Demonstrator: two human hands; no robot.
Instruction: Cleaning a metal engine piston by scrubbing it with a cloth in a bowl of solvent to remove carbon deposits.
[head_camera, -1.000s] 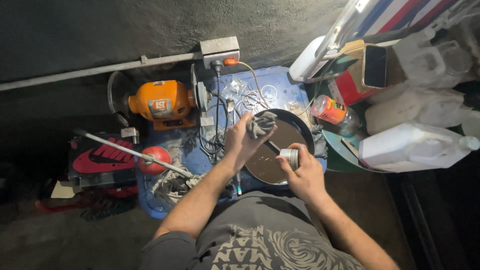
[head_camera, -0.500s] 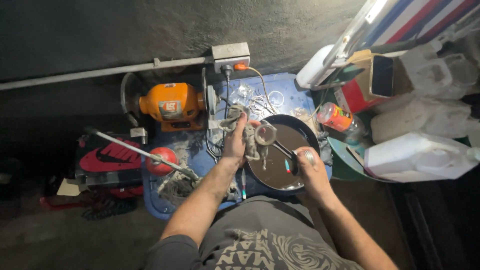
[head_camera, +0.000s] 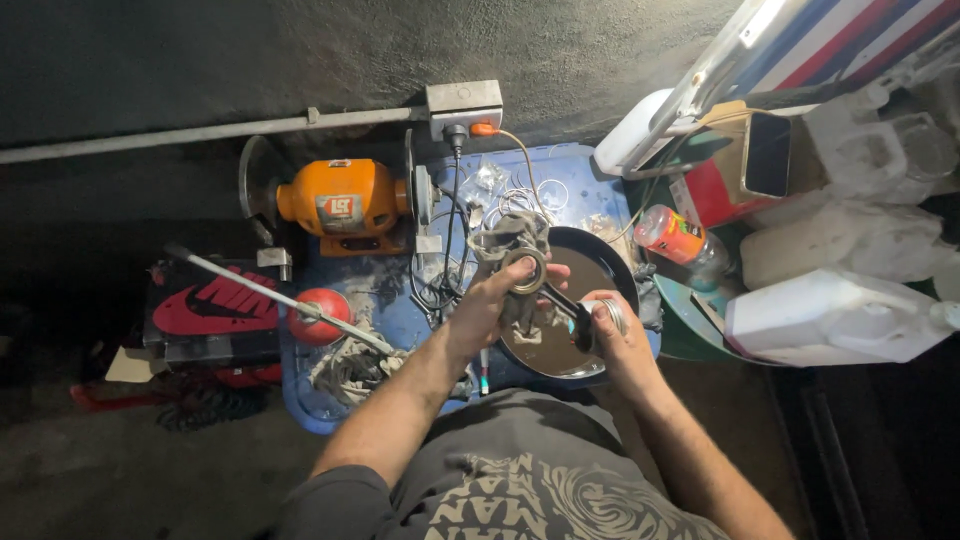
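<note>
A: Start at the left. What lies there?

B: A dark shoebox (head_camera: 215, 318) on the floor. Right of it a blue tray (head_camera: 300, 390) begins, with a red ball (head_camera: 318, 316) and a thin metal rod (head_camera: 280, 299) crossing over the ball. A crumpled rag (head_camera: 350, 365) lies near the ball, on the near side.

A: And farther back?

B: An orange grinder (head_camera: 345, 203) at the far left of the tray, with a grey socket box (head_camera: 463, 103) on the wall just beyond and cables (head_camera: 450, 260) running down from it.

A: The hands?

B: The left hand (head_camera: 490, 305) is at the middle, fingers curled shut around a grey cloth (head_camera: 505, 240) and the ring end of a conrod (head_camera: 545, 290). The ring shows above the thumb, and the cloth bunches on its far side.

A: So where does the conrod sit?

B: Held in the air over a dark round pan (head_camera: 600, 275), its shank slanting down to the right into the right hand (head_camera: 615, 335). That hand's fingers are closed about the big end, which shows as a shiny ring at the knuckles.

A: Right of the pan?

B: A clear bottle (head_camera: 685, 238) with a red label lying on its side, just beside the pan's far right rim. Then a green bucket (head_camera: 690, 335), and white jerrycans (head_camera: 835, 318) at the far right.
</note>
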